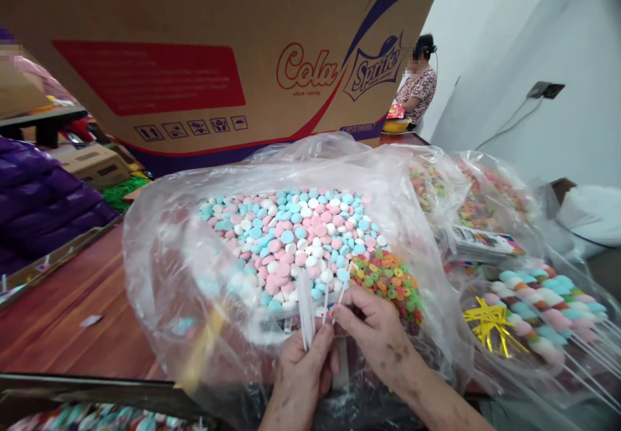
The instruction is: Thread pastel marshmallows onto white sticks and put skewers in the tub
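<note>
My left hand (pixel 310 360) is closed around a small bundle of white sticks (pixel 305 311), which point upward. One white stick stands a little apart from that bundle, beside my left thumb. My right hand (pixel 373 331) is close by on the right, its thumb and forefinger pinched on a single thin white stick (pixel 345 287). Just beyond the hands lies a pile of pink, blue and white round candies (pixel 295 237) in a large clear plastic bag (pixel 160 224). Colourful gummy rings (pixel 388 279) are heaped at its right side, near my right fingers.
A big cardboard box (pixel 194 23) stands behind the bag. To the right are finished candy skewers (pixel 548 301), yellow twist ties (pixel 492 327), a stack of printed cards (pixel 480 243) and bagged gummies (pixel 470 185). More candy lies in a box (pixel 101 417) below the table edge. Another person (pixel 417 85) sits behind.
</note>
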A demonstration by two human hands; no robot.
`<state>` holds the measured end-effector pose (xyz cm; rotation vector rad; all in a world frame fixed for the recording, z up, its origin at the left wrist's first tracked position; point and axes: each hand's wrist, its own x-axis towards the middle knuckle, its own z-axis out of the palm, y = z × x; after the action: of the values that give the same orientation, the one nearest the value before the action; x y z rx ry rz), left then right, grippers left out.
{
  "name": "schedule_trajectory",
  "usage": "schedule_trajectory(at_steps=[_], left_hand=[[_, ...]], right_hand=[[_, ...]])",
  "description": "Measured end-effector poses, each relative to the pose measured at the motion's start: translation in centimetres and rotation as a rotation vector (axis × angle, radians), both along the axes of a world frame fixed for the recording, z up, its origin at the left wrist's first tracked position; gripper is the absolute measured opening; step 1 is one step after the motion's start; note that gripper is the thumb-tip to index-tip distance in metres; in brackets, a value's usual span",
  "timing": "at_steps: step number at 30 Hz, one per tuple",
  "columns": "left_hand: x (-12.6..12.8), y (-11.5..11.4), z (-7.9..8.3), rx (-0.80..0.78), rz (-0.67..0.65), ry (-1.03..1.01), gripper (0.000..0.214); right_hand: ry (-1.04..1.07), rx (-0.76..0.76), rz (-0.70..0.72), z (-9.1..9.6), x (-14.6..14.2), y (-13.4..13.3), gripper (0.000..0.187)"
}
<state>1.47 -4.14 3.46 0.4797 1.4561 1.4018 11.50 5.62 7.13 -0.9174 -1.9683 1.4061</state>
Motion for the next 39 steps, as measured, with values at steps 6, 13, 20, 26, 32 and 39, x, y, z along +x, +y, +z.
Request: schedule_trajectory(at_steps=[6, 13, 20, 26, 32, 39], left_hand=[[0.5, 0.2, 0.7, 0.055, 0.175, -0.082, 0.044], [0.2, 0.7, 0.9, 0.108, 0.254, -0.178, 0.043], [0.2, 0.7, 0.4, 0.142, 0.268, -0.178, 0.039], [0.1, 0.7, 0.4, 0.119, 0.247, -0.175, 0.04], [0.1, 0.6, 0.3, 0.104, 0.26, -0.177, 0.04], [0.1, 0.6, 0.2, 0.106, 0.259, -0.192, 0.042]], right_hand=[[-0.011, -0.037, 0.043, -0.1, -0.5, 0.0, 0.025], [-0.031, 0.335, -0.119, 0.2, 2.4, 3.4, 0.02], [-0.283, 0.701, -0.058, -0.9, 5.3, 5.9, 0.023], [-0.505, 1.021, 0.24, -1.0, 3.0, 5.8, 0.014], [-0.637, 1.135, 0.262, -1.6, 2.9, 6.3, 0.004], [-0.613, 1.079, 0.297, -1.1, 3.2, 7.1, 0.019]])
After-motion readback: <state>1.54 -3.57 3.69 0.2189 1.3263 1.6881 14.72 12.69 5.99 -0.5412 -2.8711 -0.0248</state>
